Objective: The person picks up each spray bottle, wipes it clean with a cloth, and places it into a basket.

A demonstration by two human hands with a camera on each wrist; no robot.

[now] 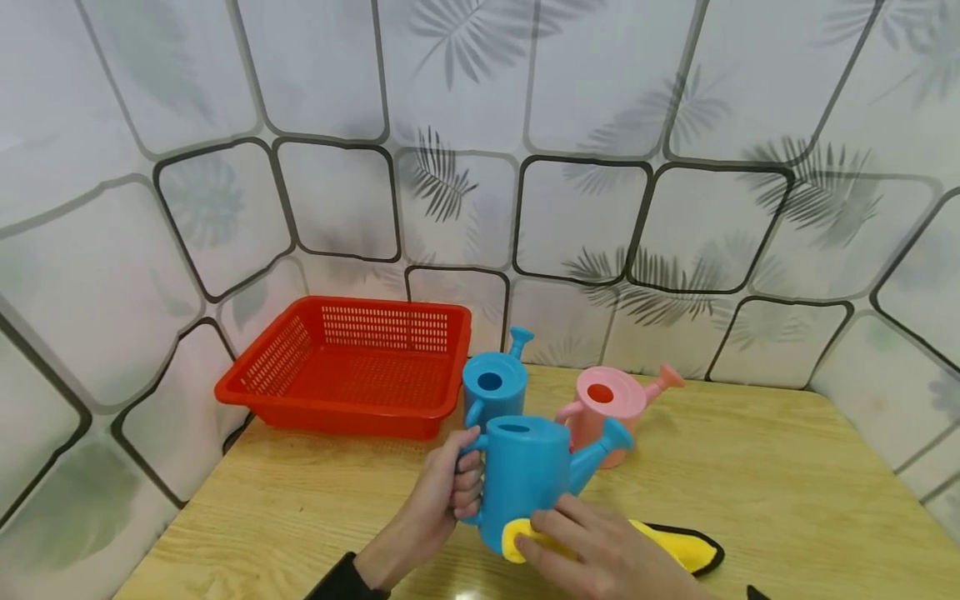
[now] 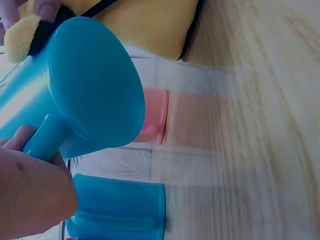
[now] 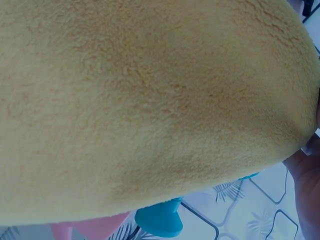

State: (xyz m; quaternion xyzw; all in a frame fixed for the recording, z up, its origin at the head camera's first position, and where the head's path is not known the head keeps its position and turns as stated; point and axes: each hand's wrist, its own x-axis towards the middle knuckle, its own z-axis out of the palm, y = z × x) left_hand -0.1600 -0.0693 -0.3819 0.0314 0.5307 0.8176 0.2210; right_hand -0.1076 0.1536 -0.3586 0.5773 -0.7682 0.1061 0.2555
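Observation:
My left hand (image 1: pixel 435 492) grips the handle of a blue watering can (image 1: pixel 527 471), its spout toward the right. The can's round base (image 2: pixel 97 82) shows in the left wrist view, raised off the table. With bent fingers my right hand (image 1: pixel 592 546) holds a yellow fleecy cloth (image 1: pixel 678 550) with black edging against the can's lower side. That cloth (image 3: pixel 150 100) fills most of the right wrist view and hides much of the hand there.
Behind the held can stand a second blue watering can (image 1: pixel 495 379) and a pink watering can (image 1: pixel 611 396). A red slotted plastic basket (image 1: pixel 341 417) sits at the back left of the wooden table (image 1: pixel 787 483). Patterned curtain-like sheeting (image 1: pixel 465 208) encloses the table's back and sides.

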